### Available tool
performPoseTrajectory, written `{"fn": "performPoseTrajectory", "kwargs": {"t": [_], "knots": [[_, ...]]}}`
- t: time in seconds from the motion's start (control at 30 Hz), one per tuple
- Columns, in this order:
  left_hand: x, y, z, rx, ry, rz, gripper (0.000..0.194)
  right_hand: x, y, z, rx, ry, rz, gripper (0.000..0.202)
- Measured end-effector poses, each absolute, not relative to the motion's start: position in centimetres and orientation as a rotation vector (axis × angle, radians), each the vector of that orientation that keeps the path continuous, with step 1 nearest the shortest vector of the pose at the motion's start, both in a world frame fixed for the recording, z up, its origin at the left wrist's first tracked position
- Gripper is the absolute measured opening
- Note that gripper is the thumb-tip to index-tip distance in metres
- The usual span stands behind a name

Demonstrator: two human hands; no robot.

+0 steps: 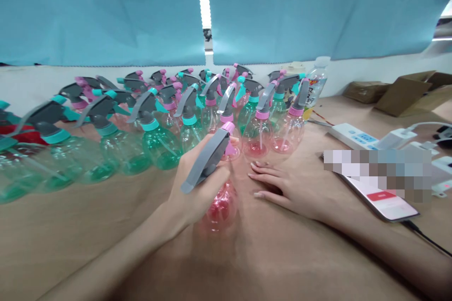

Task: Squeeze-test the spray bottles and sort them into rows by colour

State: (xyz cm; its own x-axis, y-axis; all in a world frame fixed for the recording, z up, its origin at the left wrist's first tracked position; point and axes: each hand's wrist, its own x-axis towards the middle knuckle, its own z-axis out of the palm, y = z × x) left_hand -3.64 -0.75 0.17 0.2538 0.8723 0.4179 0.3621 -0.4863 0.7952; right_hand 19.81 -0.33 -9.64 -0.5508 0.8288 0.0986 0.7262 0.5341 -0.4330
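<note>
My left hand [192, 188] is wrapped round the neck of a pink spray bottle [221, 209] with a grey and pink trigger head. The bottle stands almost upright at the table's middle, its lower body showing beneath my fingers. To its right, my right hand [282, 183] lies on the tabletop with fingers apart, holding nothing. Just beyond both hands are more pink spray bottles [256, 143], and green spray bottles [160, 148] run off to the left. My grip hides the held bottle's collar.
Several spray bottles fill the back and left of the brown table [282, 258]. At right lie a phone [395, 207] on a cable and a white power strip [353, 134] with chargers. Farther back are a clear drink bottle [318, 82] and an open cardboard box [402, 94].
</note>
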Motion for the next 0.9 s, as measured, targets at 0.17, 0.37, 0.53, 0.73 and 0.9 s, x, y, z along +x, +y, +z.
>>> {"fn": "performPoseTrajectory", "kwargs": {"t": [0.17, 0.37, 0.53, 0.73, 0.9], "knots": [[-3.65, -0.73, 0.09, 1.967, 1.064, 1.184, 0.016, 19.77, -0.36, -9.57, -1.313, -2.507, 0.478, 0.061], [-3.71, -0.57, -0.12, 1.965, 1.109, 1.178, 0.006, 19.71, -0.42, -9.51, -1.298, -2.477, 0.493, 0.061], [-3.72, -0.54, -0.14, 2.000, 1.074, 1.211, 0.006, 19.71, -0.42, -9.54, -1.310, -2.485, 0.497, 0.061], [-3.61, -0.54, -0.02, 2.010, 1.070, 1.226, 0.008, 19.77, -0.38, -9.81, -1.292, -2.453, 0.508, 0.059], [-3.62, -0.47, -0.04, 2.012, 1.048, 1.231, 0.010, 19.75, -0.41, -9.70, -1.284, -2.467, 0.491, 0.059]]}}
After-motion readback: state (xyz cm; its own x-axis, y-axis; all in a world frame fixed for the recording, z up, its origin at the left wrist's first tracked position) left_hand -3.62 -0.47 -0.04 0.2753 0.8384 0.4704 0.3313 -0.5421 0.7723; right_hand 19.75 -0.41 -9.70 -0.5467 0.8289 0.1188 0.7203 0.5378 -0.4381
